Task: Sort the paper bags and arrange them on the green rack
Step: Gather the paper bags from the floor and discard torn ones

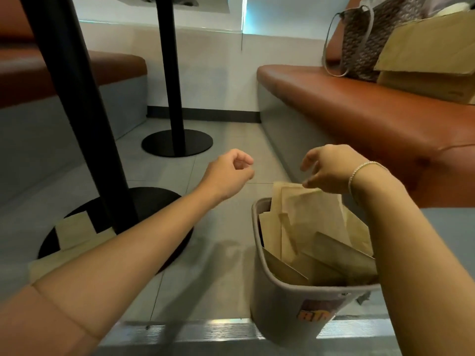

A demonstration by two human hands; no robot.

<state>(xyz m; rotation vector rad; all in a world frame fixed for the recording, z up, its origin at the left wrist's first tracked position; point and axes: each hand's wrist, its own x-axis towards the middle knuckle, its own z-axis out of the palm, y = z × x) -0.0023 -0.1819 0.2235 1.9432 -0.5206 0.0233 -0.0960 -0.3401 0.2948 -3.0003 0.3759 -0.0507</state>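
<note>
- Over the grey floor [226, 140], in the head view, I am holding both arms out in front of me.
- My left hand [228, 173] is hovering in the air with its fingers [243, 160] curled into a loose fist, gripping nothing.
- My right hand [331, 167], with a thin bracelet [365, 168] at the wrist, is hanging just above the paper bags [313, 222]; its fingers are half curled, their tips lying at the top edge of the tallest bag, and I cannot tell whether I am pinching that edge or only touching it.
- The paper bags are standing upright and packed together in a grey bin [282, 299], which is sitting on the floor beside the brown seat [359, 111].
- More flat brown bags [74, 229] are lying on the round black base of the near table post [77, 111], well apart from the bin.
- On the seat, a patterned tote bag [367, 39] is leaning beside a big brown paper bag [431, 57].
- A second black post [172, 73] is standing farther back.
</note>
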